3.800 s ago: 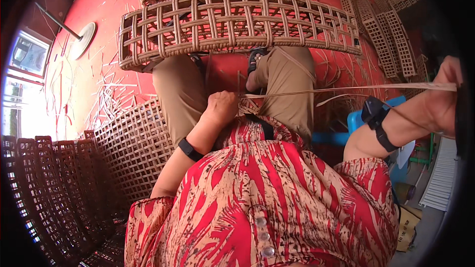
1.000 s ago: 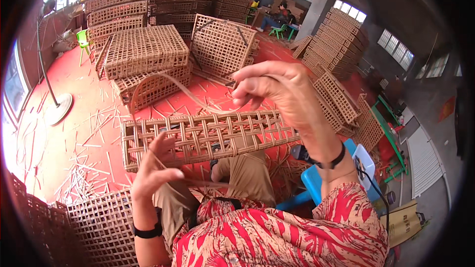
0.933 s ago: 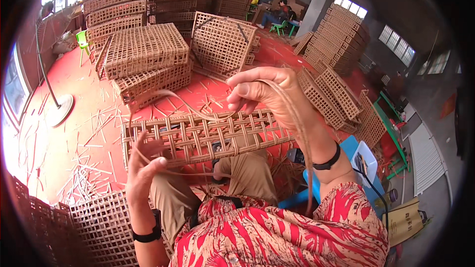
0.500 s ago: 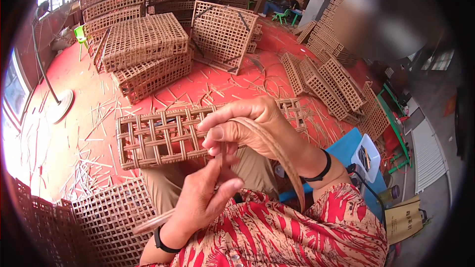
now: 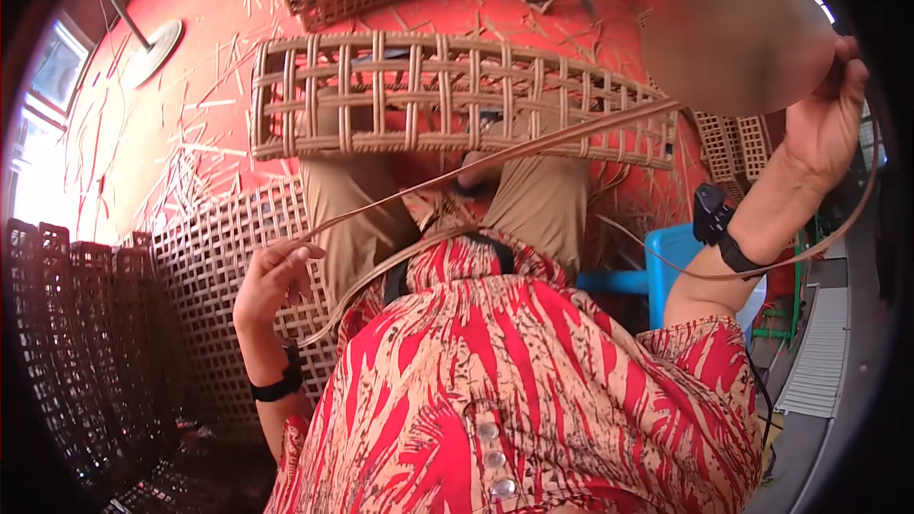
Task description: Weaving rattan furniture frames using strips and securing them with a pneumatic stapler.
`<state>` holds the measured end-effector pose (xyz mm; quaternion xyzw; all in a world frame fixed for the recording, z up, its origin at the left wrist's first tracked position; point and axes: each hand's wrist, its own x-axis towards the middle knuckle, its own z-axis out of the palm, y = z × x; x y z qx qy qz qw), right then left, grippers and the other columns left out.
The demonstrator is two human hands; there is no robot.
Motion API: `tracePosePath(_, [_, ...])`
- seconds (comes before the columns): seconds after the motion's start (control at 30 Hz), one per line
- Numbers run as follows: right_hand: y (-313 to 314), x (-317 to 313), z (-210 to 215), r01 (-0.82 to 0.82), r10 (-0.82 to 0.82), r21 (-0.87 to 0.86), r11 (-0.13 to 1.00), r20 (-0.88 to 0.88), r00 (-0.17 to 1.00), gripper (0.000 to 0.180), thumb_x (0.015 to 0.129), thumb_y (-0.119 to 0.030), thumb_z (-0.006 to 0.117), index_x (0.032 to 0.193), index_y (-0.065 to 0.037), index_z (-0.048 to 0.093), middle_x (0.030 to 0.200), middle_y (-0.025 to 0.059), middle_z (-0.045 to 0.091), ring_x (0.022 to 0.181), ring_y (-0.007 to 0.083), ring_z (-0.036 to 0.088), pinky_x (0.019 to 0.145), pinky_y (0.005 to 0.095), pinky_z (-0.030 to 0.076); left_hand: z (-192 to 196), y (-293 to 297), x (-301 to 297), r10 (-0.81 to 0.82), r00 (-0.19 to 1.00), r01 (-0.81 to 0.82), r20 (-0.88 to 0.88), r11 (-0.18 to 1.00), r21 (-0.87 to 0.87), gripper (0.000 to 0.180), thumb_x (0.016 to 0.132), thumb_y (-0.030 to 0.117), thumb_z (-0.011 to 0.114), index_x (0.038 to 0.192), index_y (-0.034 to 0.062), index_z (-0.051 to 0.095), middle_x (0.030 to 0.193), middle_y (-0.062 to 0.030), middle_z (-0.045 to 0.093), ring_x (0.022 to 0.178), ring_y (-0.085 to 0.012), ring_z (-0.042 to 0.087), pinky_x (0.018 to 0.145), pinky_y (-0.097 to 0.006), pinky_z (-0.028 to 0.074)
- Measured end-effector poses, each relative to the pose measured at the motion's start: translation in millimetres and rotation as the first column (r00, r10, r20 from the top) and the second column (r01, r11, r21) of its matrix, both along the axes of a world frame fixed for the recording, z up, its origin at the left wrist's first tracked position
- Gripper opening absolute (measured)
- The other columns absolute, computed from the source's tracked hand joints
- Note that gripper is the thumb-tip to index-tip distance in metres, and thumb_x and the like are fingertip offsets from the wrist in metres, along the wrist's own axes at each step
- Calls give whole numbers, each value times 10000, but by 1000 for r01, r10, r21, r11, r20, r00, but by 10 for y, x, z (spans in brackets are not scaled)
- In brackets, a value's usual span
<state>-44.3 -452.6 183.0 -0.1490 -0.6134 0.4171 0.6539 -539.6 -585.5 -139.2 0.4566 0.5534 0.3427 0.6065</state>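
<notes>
Just spread my hands: the long, flat tan rattan strip (image 5: 533, 145) now slants across my khaki trousers (image 5: 543, 209), probably easier to work straightened. Left hand (image 5: 269, 287) pinches it; right hand (image 5: 821, 133) is half blurred, can't tell its grip.

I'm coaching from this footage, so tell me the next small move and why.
I'd probably bring the right hand in toward the woven frame. It is reached far out to the side, the strip runs nearly straight from the left hand, and a slack length curves past the right forearm, so pulling wider seems of little use.
</notes>
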Motion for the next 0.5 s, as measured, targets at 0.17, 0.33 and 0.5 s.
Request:
tracePosePath(0.17, [336,-7,-304,209,-207,31,977,-48,977,253,866,-107,729,1029,64,639,987,114,578,925,231,490,739,327,397,-742,-347,-545,313,943,-328,-110,927,-179,314,1019,252,529,1040,0,715,574,-14,588,455,-66,475,447,-220,372])
tracePosePath(0.33, [452,361,-287,-108,106,-69,992,-34,994,233,931,-111,655,1102,48,657,1051,179,703,985,287,655,729,346,476,-1317,-796,-932,492,815,-579,-307,722,-379,291,1018,236,524,1059,5,695,612,-47,623,472,-96,534,447,-233,404])
tracePosePath(0.5, [494,564,-259,-96,74,-160,982,-143,987,177,903,-93,672,1030,30,665,964,155,675,875,248,604,679,326,426,-1530,-963,-1046,655,546,-833,-522,360,-420,266,1008,144,516,1170,-22,646,638,-70,629,497,-111,531,482,-244,439])
